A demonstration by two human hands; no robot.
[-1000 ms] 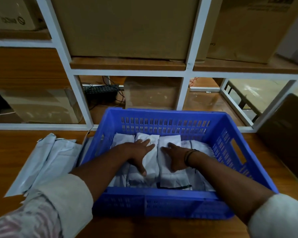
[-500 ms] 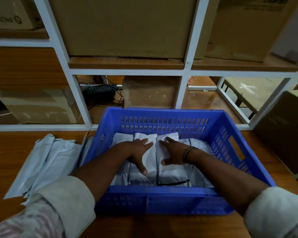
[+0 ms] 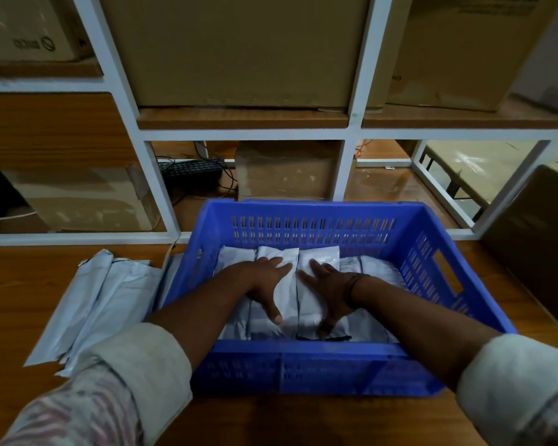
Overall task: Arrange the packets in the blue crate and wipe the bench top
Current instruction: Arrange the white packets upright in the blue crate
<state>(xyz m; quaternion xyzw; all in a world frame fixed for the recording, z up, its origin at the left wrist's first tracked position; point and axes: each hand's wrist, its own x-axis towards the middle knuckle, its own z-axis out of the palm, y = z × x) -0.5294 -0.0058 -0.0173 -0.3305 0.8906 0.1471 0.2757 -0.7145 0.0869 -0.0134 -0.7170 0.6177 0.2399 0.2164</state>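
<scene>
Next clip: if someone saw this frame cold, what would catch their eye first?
The blue crate sits mid-frame on the wooden bench, with a row of white packets lying inside it. The left hand and right hand press flat, side by side, on the middle packets. More loose packets lie on the bench just left of the crate.

Inside the blue crate (image 3: 303,208), the left hand (image 3: 264,284) and right hand (image 3: 331,289) cover parts of the middle packets (image 3: 322,257); its near wall hides their near ends. Left of the crate, a sleeve (image 3: 136,365) overlaps the loose packets (image 3: 110,291). Right of it, a cardboard box (image 3: 535,239) is cropped.
</scene>
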